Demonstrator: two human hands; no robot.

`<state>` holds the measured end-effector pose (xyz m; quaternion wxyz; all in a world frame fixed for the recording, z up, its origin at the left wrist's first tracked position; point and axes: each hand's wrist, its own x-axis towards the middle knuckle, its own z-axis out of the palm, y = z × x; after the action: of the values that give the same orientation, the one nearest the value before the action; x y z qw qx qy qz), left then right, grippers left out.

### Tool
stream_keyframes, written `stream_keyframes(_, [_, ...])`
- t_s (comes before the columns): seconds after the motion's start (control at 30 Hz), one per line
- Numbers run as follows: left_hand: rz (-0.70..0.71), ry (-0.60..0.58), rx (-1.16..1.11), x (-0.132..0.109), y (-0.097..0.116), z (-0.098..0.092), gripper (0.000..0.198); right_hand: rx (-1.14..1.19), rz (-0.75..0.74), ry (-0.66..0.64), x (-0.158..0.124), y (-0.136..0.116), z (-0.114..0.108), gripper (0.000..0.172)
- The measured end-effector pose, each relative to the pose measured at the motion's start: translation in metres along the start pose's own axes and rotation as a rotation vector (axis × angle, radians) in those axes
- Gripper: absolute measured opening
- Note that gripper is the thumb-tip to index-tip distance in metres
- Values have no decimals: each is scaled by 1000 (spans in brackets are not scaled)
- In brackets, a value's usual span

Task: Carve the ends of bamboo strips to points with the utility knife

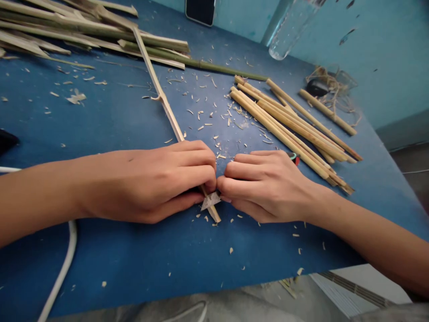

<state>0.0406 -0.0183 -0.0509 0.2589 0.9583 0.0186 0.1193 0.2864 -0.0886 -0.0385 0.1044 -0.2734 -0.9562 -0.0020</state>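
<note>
My left hand (pixel 174 179) is closed around a long, split bamboo strip (pixel 157 89) near its close end, pressing it down on the blue table. The strip slants from the back left toward me, and its cut tip shows just past my fingers. My right hand (pixel 261 185) is closed on a utility knife, whose short blade (pixel 210 201) lies across the strip close to that tip. Most of the knife's handle is hidden under my right fingers; a red and teal bit shows behind the hand. The fingertips of both hands nearly meet.
Split bamboo pieces (pixel 83 29) are heaped at the back left. Several trimmed bamboo sticks (pixel 288 120) lie at the right. A clear bottle (pixel 290 31), a phone (pixel 200 11) and tangled twine (pixel 335 89) sit along the wall. Shavings litter the blue table (pixel 134 264); a white cable (pixel 65 268) crosses its left side.
</note>
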Motion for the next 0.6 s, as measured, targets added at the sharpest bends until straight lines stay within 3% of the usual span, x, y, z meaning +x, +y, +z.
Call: stream_keyframes(0.6, [-74, 11, -63, 0, -5, -4, 4, 58, -88, -85, -4, 3, -5, 26])
